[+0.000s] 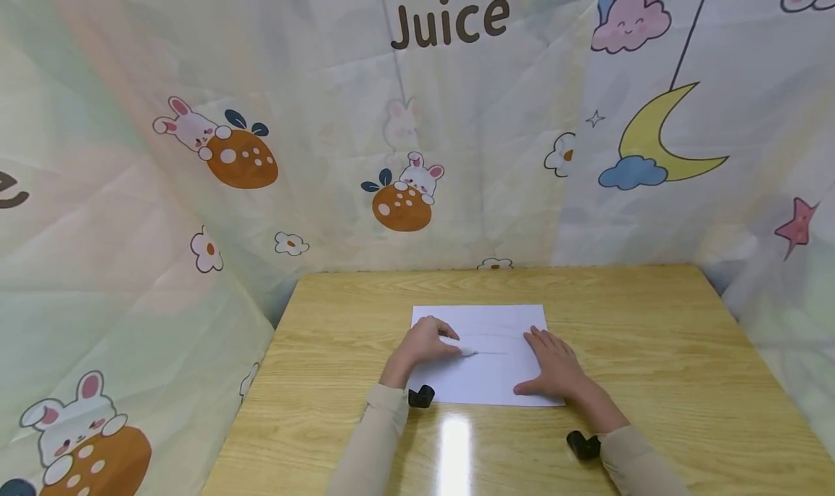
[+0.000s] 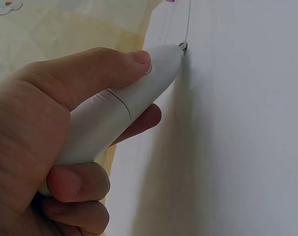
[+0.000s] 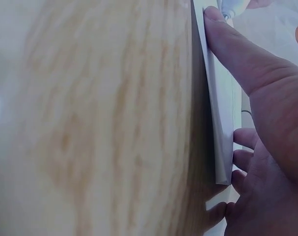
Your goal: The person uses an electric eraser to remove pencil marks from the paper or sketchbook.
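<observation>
My left hand (image 1: 424, 341) grips a thick white pen-shaped tool (image 2: 139, 91) with a small metal tip. In the left wrist view, the thumb lies along its top and the fingers curl underneath. The tip meets a white paper sheet (image 1: 470, 389), at the end of a thin straight line (image 1: 492, 353) that runs to the right. Fainter lines cross the sheet farther back. My right hand (image 1: 554, 365) rests spread on the sheet's right side, thumb toward its front edge. From the right wrist, the paper's edge (image 3: 221, 128) shows beside the thumb.
Both hands work over a light wooden table (image 1: 313, 416). A black wrist piece (image 1: 422, 396) sits by the left wrist, another black piece (image 1: 583, 445) by the right. Behind the table hangs a printed cloth (image 1: 496, 119) with rabbits and a moon.
</observation>
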Demonstrator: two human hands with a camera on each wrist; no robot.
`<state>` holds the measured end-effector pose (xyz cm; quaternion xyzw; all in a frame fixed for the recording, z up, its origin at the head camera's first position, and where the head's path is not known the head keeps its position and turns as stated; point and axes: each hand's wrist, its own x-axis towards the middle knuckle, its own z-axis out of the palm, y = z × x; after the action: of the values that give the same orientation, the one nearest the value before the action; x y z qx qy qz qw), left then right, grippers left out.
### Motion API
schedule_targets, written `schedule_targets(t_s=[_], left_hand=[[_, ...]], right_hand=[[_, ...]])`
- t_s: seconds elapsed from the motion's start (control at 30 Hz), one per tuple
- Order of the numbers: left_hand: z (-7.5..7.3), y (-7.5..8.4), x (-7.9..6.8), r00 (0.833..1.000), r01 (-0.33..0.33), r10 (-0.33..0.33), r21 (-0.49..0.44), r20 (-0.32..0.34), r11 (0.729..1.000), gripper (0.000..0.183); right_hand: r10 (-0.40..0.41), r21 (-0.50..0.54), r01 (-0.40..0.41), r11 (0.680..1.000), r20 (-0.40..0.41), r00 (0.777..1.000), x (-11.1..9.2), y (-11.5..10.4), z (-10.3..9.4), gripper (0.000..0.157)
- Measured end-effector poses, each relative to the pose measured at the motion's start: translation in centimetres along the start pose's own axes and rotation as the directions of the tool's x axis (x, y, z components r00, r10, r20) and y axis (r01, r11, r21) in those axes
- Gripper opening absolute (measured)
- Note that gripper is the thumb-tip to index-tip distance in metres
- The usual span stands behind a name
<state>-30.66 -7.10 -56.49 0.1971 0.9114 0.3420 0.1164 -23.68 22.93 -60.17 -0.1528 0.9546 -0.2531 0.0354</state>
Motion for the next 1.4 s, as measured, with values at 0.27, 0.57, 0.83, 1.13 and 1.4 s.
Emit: schedule_targets(t_s=[0.27, 0.57, 0.83, 1.13, 1.4], left_hand=[[0.09, -0.09, -0.35, 0.999, 0.031, -0.031, -0.002, -0.017, 1.0, 0.02], [0.36, -0.12, -0.31, 0.999, 0.021, -0.021, 0.002, -0.024, 1.0, 0.018], [0.67, 0.06, -0.27, 0.999, 0.03, -0.031, -0.026, -0.043, 0.999, 0.017], [0.74, 0.53, -0.04, 0.999, 0.015, -0.016, -0.016, -0.041, 1.0, 0.017], [0.42, 0.56, -0.28, 0.998, 0.028, -0.029, -0.006, -0.058, 1.0, 0.018]], right_hand=[[-0.003, 0.003, 0.003, 1.0, 0.012, 1.0, 0.09, -0.01, 0.05, 0.12], [-0.007, 0.0, 0.007, 1.0, 0.016, 1.0, 0.06, -0.22, -0.02, 0.119], [0.018, -0.001, -0.018, 1.0, 0.024, 1.0, 0.15, -0.6, -0.31, 0.119], [0.006, -0.016, -0.006, 1.0, -0.002, 1.0, 0.17, -0.04, -0.01, 0.12], [0.014, -0.02, -0.014, 1.0, 0.015, 1.0, 0.29, -0.05, 0.07, 0.121]])
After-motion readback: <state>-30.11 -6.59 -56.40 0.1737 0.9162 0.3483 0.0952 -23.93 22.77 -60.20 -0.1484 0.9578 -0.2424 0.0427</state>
